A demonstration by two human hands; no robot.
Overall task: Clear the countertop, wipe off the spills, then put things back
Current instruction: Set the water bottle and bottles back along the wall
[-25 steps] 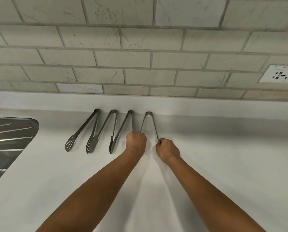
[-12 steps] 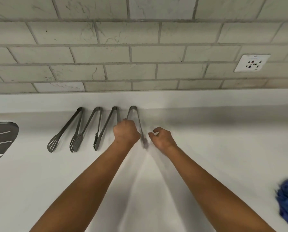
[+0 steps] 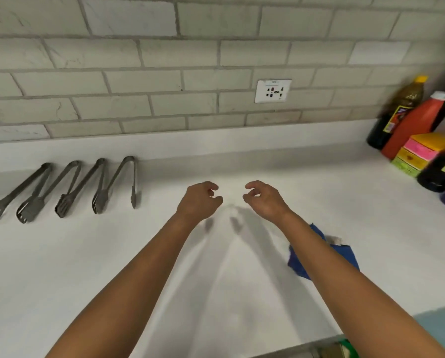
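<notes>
Both hands are now hovering off the tongs (image 3: 118,183), which are lying well left of the left hand (image 3: 199,201). Left hand and right hand (image 3: 264,200) are hanging loosely curled, holding nothing; a blue cloth (image 3: 297,262) is showing beneath the right forearm.

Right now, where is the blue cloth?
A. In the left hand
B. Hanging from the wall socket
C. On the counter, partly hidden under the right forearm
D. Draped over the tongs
C: the blue cloth lies on the counter with the right forearm passing over it; both the left hand and the right hand are empty, and the tongs lie bare far to the left.
</notes>
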